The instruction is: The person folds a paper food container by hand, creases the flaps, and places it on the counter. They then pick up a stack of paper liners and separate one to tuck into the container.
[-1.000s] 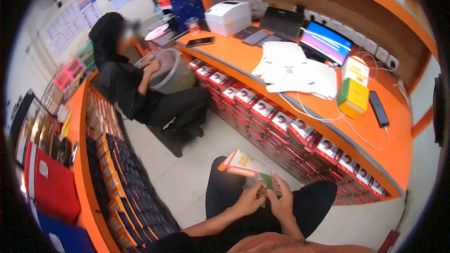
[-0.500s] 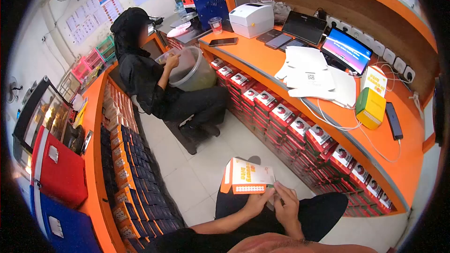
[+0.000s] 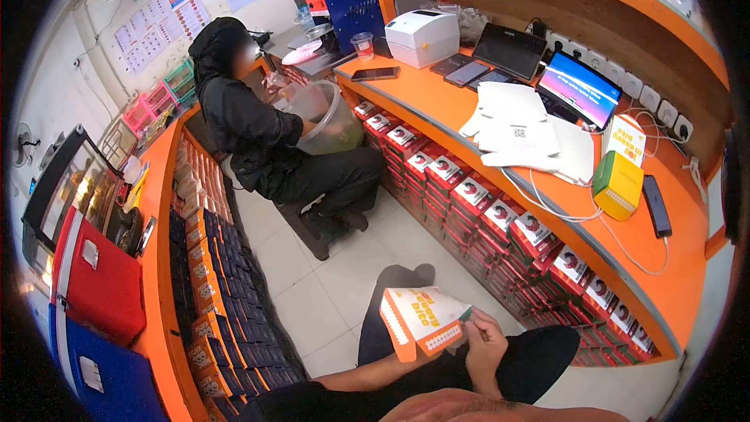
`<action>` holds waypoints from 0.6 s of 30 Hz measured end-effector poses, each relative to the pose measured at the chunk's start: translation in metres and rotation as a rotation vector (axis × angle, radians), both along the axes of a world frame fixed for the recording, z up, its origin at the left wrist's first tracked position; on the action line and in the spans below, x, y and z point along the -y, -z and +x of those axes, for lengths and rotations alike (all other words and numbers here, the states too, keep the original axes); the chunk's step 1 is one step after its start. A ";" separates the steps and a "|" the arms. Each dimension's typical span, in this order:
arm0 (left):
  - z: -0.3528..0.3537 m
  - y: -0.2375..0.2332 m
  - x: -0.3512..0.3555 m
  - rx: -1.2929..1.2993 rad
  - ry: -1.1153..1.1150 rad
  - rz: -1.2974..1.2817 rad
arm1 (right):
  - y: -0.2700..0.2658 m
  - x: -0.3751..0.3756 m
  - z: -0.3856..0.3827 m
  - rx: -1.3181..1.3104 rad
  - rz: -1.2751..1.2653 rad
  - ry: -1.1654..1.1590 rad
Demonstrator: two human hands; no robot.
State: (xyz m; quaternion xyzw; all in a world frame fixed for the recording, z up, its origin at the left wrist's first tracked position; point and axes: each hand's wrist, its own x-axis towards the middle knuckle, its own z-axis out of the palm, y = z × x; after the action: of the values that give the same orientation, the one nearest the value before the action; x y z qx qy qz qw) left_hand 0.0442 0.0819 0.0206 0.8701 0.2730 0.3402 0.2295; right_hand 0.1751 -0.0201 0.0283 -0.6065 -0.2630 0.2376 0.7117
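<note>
While the right hand [image 3: 485, 341] pinches the carton [image 3: 426, 317] — the left hand's [image 3: 426, 359] grip is hidden.

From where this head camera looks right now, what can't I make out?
In the head view:
1. Left hand: mostly hidden behind the white-and-orange cardboard box.
2. That box's inside: hidden by its panels.
3. Contents of the round translucent plastic tub: blurred by its cloudy wall.
4. Small print on the white paper sheets on the wall: too small.
5. Black object at the right: cut off by the dark picture border.
</note>
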 end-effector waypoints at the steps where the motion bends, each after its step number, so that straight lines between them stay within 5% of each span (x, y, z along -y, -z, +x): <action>1: 0.000 0.000 0.001 0.010 0.021 -0.002 | 0.001 -0.001 0.000 0.054 -0.012 0.003; 7: -0.002 -0.003 0.004 0.036 0.171 0.018 | -0.011 0.002 0.001 0.058 -0.031 0.002; 10: -0.003 -0.005 0.002 0.044 0.232 0.056 | -0.017 0.001 -0.001 -0.315 -0.051 0.072; 13: -0.001 -0.003 0.002 0.055 0.259 0.085 | 0.005 0.005 0.006 -0.418 -0.126 0.099; 18: 0.006 -0.001 0.000 0.074 0.245 0.099 | -0.008 0.002 0.001 -0.081 -0.060 0.073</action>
State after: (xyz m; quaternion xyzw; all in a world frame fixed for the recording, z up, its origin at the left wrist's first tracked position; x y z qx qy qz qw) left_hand 0.0501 0.0822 0.0213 0.8940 0.1387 0.3548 0.2360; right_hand 0.1758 -0.0217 0.0361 -0.6268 -0.2041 0.2437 0.7114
